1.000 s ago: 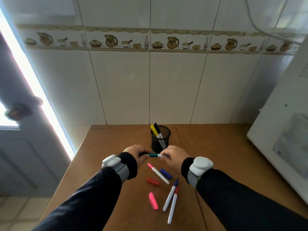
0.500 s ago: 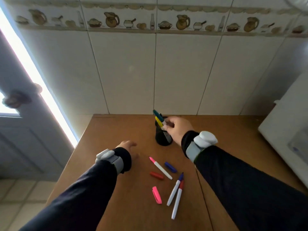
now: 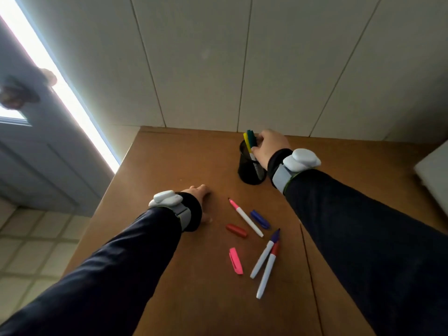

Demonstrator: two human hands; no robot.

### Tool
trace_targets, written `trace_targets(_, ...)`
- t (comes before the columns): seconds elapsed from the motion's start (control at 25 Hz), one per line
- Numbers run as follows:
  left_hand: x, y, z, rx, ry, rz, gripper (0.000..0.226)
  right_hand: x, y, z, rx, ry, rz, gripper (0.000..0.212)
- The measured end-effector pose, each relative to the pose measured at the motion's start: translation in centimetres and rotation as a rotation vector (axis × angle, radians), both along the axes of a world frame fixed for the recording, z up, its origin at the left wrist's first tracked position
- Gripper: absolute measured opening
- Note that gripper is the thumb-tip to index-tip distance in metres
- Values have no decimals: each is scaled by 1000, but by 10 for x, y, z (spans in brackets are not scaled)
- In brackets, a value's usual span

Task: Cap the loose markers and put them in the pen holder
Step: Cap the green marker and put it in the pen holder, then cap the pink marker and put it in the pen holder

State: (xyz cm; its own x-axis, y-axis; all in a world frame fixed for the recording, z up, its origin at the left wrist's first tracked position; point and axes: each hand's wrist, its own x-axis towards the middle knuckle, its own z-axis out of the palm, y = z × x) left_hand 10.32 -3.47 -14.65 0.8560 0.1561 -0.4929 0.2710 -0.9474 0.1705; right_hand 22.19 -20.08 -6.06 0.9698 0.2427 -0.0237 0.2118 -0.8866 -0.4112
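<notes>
A black mesh pen holder (image 3: 251, 174) stands near the back of the wooden table (image 3: 169, 166). My right hand (image 3: 269, 146) is at its rim, fingers on a capped teal marker (image 3: 251, 139) that stands in it beside a yellow-capped one (image 3: 246, 141). My left hand (image 3: 200, 194) rests flat on the table, holding nothing. Uncapped on the table lie a pink marker (image 3: 246, 217), a blue marker (image 3: 265, 253) and a red marker (image 3: 268, 269). Loose caps lie nearby: blue (image 3: 260, 218), red (image 3: 236, 230), pink (image 3: 235, 260).
A white tiled wall rises behind the table. A white appliance corner (image 3: 434, 175) sits at the right edge. A door with a bright gap is at the left, and a tiled floor lies below the table's left edge.
A second ago both hands pressed the teal marker and its cap together. My right hand has since carried it into the holder, and my left hand dropped to the table.
</notes>
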Motion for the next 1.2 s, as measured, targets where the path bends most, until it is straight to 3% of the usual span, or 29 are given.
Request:
trace_targets(0.16, -8, 1, 0, -32, -25, 16, 89, -34, -15, -2, 62, -149, 146, 16)
trace_targets(0.28, -18, 2, -2, -84, -88, 53, 85, -77, -24, -16, -192, 81, 435, 19)
trace_targets(0.4, -35, -2, -6, -103, -205, 57, 70, -110, -32, -35, -324, 286, 547, 19)
trace_targets(0.64, -65, 18, -5, -173, -263, 81, 47, -121, -42, -38, -278, 252, 434, 18)
trace_targets(0.76, -74, 29, -3, -158, -227, 78, 47, -109, -46, -38, -214, 194, 285, 17)
trace_targets(1.04, -81, 29, -5, -132, -181, -12, 56, -105, -9, -68, -344, 159, 212, 32)
trace_targets(1.2, -77, 20, 1, -154, -221, -21, 43, -100, -9, -69, -233, 147, 137, 27)
